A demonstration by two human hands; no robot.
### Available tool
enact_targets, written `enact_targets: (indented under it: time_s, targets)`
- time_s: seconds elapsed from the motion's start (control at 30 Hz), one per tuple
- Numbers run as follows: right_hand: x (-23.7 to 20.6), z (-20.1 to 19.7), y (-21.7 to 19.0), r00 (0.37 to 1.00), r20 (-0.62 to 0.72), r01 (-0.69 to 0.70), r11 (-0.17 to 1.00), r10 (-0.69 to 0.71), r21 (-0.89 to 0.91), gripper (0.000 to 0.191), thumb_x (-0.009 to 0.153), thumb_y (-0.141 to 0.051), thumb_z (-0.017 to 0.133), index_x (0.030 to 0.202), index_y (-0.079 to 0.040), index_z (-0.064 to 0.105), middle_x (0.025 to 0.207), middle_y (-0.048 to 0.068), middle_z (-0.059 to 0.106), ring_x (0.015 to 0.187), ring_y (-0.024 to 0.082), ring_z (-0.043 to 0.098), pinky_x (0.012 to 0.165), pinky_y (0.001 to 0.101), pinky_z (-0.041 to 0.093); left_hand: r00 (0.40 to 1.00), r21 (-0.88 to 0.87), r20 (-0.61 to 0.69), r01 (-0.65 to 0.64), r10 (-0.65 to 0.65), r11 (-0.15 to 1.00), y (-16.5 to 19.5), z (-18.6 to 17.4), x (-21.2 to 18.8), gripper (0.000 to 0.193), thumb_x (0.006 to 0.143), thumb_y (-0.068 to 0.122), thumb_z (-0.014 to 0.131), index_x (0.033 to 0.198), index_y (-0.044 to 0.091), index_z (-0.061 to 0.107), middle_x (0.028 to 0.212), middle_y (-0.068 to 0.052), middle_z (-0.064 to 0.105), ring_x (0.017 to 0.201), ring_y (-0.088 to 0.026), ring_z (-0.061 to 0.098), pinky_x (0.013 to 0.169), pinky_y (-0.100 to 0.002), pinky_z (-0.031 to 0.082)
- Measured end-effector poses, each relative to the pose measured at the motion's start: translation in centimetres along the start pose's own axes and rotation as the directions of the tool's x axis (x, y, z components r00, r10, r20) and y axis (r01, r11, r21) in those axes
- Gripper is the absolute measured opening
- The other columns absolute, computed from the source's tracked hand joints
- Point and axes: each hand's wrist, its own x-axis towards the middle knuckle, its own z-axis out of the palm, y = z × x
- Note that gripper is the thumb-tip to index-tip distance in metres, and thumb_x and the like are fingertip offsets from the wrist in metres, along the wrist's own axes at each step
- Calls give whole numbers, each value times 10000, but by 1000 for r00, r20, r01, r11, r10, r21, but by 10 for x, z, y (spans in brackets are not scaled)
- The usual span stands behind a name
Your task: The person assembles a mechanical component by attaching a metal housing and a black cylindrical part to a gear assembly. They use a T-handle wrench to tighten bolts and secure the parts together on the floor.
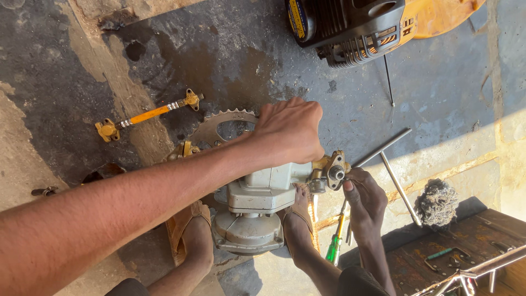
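While the left hand is closed in a firm grip over the top of the grey gearbox housing, the right hand is curled near the small brass-coloured fitting at the housing's end, its thumb and fingertips pinched just beside it. I cannot tell if these fingers hold a small part or only touch the fitting. The housing stands on the concrete floor, between the person's two sandalled feet, with one toothed sprocket behind it.

From here, I judge that the housing could tip or turn if the left hand loosens, because it rests on a narrow round base and only the feet hold it at the sides. A small piece from the fitting could also drop and roll into the wet patch of floor, where it would be hard to find. The screwdriver lies very near the right foot, so a step back may kick it.

Counting outward: one green-handled screwdriver is under the right hand, one T-shaped wrench lies just beyond, one ball of wire wool is beside it, one yellow rod with two end joints lies to the left, and one black and yellow engine is at the top. A rusty tool tray shows at the lower right corner.
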Motion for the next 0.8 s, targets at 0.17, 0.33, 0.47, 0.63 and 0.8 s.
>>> enact_targets:
  time_s: [0.17, 0.33, 0.47, 0.63, 0.8]
  targets:
    - [-2, 16, -5, 994, -102, -17, 993, 29, 115, 279, 1023, -273, 643, 960, -1, 639, 821, 25, 566, 711, 98, 482, 622, 276, 386, 995, 48, -49, -81, 83, 996, 0, 5, 0, 178, 531, 46, 712, 661, 13, 595, 630, -110, 607, 562, -214, 549, 501, -395, 347]
    - [-10, 21, 12, 991, -122, -19, 955, 58, 296, 422, 1091, -303, 625, 783, -29, 535, 700, -34, 426, 674, 69, 345, 624, 270, 249, 994, 81, -40, -97, 101, 992, 0, 7, -1, 205, 504, 55, 743, 632, 22, 587, 610, -97, 605, 533, -177, 519, 472, -377, 329]
    - [-8, 21, 23, 990, -70, -75, 877, 122, 475, 504, 1122, -297, 631, 702, -76, 459, 675, -61, 375, 662, 47, 306, 620, 260, 249, 988, 67, -83, -127, 132, 990, 1, 9, -1, 294, 499, 121, 808, 640, 11, 574, 607, -108, 603, 514, -188, 537, 459, -390, 381]
    - [-5, 11, 4, 995, -1, -102, 989, 103, 110, 395, 1017, -347, 565, 787, -28, 592, 709, -16, 513, 646, 78, 473, 599, 245, 458, 980, 61, -97, -168, 174, 984, 1, 10, -4, 342, 501, 165, 849, 667, 18, 588, 614, -81, 575, 542, -193, 537, 503, -412, 378]
    - [-17, 0, -5, 991, 33, -129, 990, 127, 51, 310, 939, -285, 694, 989, 19, 649, 860, 48, 638, 771, 111, 553, 696, 265, 473, 979, 74, -84, -179, 185, 981, 0, 8, -9, 222, 616, 113, 776, 718, 16, 604, 662, -104, 598, 597, -212, 561, 543, -464, 429]
